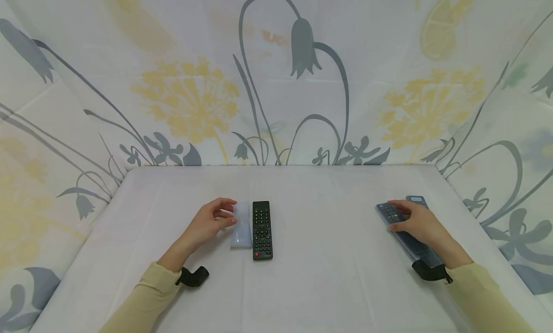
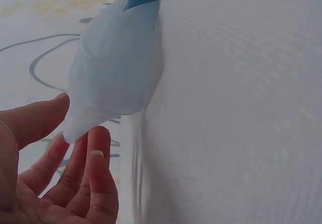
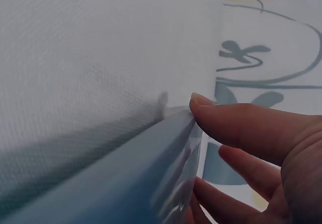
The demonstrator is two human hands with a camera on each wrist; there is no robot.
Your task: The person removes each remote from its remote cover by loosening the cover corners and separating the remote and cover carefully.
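- Head view: a long black plastic remote control with small buttons (image 1: 262,230) is lying left of the middle of the white cloth-covered table (image 1: 319,285), one end pointing towards the far edge.
- Head view: a pale-blue translucent plastic sleeve (image 1: 242,232) is lying just beside it, on the side of the table's left edge.
- Head view: the left hand (image 1: 211,218) is resting at the sleeve's outer edge, fingers loosely bent, thumb standing apart.
- Head view: the right hand (image 1: 418,223) is spanning a blue-grey remote control in clear plastic (image 1: 412,244), which is slanting near the table's right edge.
- Left wrist view: thumb and fingertips are lying close against the sleeve's edge, well apart from each other; grip is reading as released.
- Right wrist view: thumb and fingers are pinching the glossy plastic from two sides, so this hand is grasping the wrapped remote; its far part is running out of frame.
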